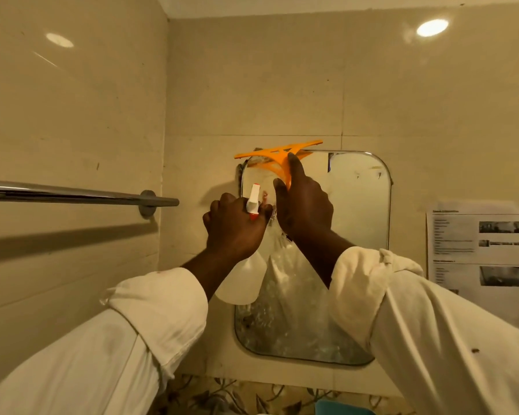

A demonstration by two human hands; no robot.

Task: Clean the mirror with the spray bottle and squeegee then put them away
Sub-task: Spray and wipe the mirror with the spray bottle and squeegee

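- Gripping the orange plastic squeegee [279, 158] by its handle, the right hand [304, 209] is closed around it with the forefinger stretched up along the handle towards the blade.
- The squeegee's blade lies nearly level across the top left edge of the rounded rectangular wall mirror [357, 211], its left end reaching past the mirror's corner onto the beige tiled wall [252, 85].
- The left hand [234, 227] is wrapped tight round the neck of the white plastic spray bottle [243, 277], whose white and red trigger head sticks up above the knuckles while the body hangs below the wrist, in front of the mirror's left side.
- The two hands are just beside each other, the left one lower and to the left.
- The mirror's lower half looks wet and streaked; the upper right part looks clearer.
- Both arms wear cream sleeves [150, 330] rolled back at the cuff.
- A chrome towel rail [72, 194] runs along the left wall, well apart from the mirror.
- A printed paper sheet [477, 244] is stuck to the wall right of the mirror.
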